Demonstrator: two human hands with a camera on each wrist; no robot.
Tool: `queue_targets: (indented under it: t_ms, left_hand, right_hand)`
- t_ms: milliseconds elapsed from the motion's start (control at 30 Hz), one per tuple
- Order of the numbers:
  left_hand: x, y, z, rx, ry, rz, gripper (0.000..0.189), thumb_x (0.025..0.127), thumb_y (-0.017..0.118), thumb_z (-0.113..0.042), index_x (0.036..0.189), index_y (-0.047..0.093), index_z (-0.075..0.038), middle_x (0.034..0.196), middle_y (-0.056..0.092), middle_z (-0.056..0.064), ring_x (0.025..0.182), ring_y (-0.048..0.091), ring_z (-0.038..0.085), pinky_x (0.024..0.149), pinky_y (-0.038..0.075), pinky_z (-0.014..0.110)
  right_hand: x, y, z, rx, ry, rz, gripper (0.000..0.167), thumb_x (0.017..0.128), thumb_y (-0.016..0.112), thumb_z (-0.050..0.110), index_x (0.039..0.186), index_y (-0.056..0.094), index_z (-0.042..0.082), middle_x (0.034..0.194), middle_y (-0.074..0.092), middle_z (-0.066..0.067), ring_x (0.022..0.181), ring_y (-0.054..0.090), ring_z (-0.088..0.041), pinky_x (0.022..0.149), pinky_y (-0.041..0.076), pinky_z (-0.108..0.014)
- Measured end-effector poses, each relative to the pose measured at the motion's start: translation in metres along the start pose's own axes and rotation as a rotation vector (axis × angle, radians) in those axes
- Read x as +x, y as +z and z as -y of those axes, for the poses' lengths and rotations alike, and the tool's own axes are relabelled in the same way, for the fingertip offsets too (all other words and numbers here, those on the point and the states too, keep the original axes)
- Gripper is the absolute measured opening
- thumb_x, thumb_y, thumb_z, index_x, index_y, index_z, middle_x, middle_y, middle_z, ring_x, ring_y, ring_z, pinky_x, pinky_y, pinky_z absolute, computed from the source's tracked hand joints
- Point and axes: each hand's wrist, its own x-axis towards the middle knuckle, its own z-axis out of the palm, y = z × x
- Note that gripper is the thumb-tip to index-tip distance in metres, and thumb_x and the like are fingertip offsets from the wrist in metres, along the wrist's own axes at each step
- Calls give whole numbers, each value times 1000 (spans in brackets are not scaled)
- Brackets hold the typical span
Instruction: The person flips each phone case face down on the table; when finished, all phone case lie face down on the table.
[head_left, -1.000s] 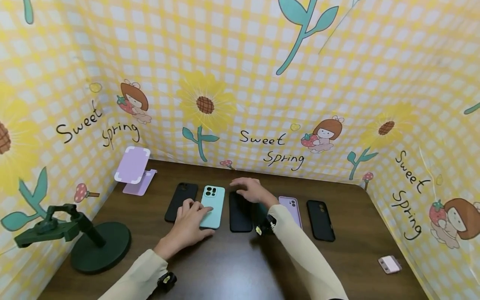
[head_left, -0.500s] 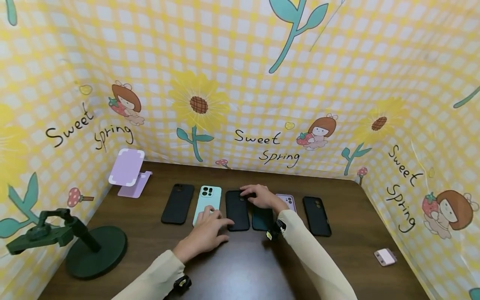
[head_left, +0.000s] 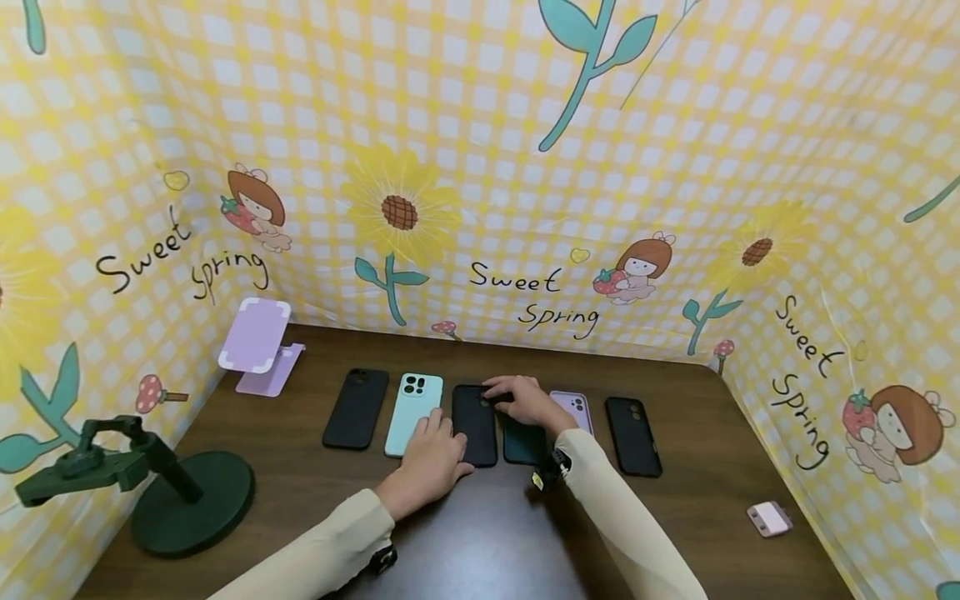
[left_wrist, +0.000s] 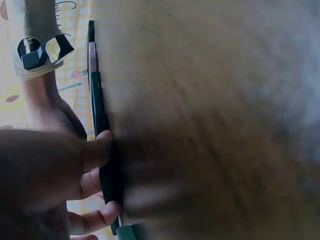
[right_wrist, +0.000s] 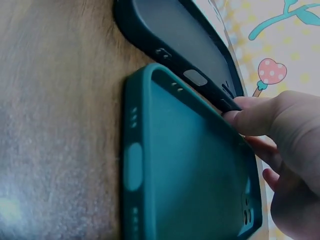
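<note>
A black phone case (head_left: 474, 425) lies hollow side up in the middle of a row on the table. My left hand (head_left: 429, 457) is at its near left corner, the thumb (left_wrist: 103, 146) and fingertips (left_wrist: 111, 212) set against its edges. My right hand (head_left: 528, 402) pinches the far right edge of the same case between thumb (right_wrist: 240, 120) and fingers. Just right of it, partly under my right hand, is a dark green phone case (right_wrist: 195, 165), also hollow side up. A mint phone case (head_left: 411, 408) lies left of the black one, its near corner beside my left hand.
Another black phone case (head_left: 356, 408) lies at the row's left end. A lilac case (head_left: 576, 407) and a third black case (head_left: 634, 437) lie to the right. Around them stand a lilac stand (head_left: 257, 337), a dark green stand (head_left: 193, 500) and a white charger plug (head_left: 769, 517).
My left hand has moved right, from the mint case to the middle black case. My right hand has shifted from over the black case's far end to its far right edge.
</note>
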Motion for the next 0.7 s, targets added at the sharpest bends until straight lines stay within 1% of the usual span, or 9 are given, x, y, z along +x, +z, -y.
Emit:
queue_targets:
  t_ms: [100,233,333,433,500,600,700]
  left_hand:
    - [-2,-2,0,22,14,0,32,92,73,-48,90,67,-17,102,64,12,113,48,32,88,38,42]
    - [-4,-4,1,26,14,-14,28,94,73,-43,96,67,-16,103,64,13,114,48,31,89,38,42]
    - [-7,-6,3,0,13,-35,26,95,71,-41,94,64,-15,105,64,13,119,48,34,93,39,43]
    - [-9,-9,5,-47,26,-80,27,96,71,-38,89,59,-15,106,64,13,123,49,36,96,40,46]
    - [-10,-12,7,-80,29,-113,28,96,71,-37,86,56,-16,106,64,12,123,49,37,99,41,48]
    - [-12,-17,9,-125,34,-157,31,95,72,-37,82,53,-17,102,62,10,123,49,36,100,41,49]
    - [-12,-22,12,-175,39,-179,31,96,71,-37,81,51,-19,103,61,8,124,48,36,101,40,52]
  right_hand:
    - [-2,1,-2,32,-5,-13,30,99,66,7,126,75,14,147,62,-4,140,54,-29,120,23,-65]
    - [-4,1,-6,69,-8,-41,27,100,64,8,125,76,13,145,64,-5,140,55,-29,122,24,-65]
    - [-6,-1,-7,124,-18,-61,27,102,61,7,126,74,10,144,64,-7,140,55,-30,120,32,-61]
    - [-7,-4,-6,234,-12,-105,30,103,56,1,127,73,9,142,65,-10,138,56,-31,115,41,-56]
    - [-8,-4,-5,320,4,-151,32,104,53,-1,128,71,10,140,66,-11,135,59,-30,110,47,-51]
    - [-8,-3,-5,444,32,-210,35,104,52,-3,132,68,9,137,67,-12,132,61,-30,108,50,-48]
    - [-8,0,-6,554,52,-227,39,103,54,-3,140,62,6,140,65,-15,133,60,-31,108,50,-47]
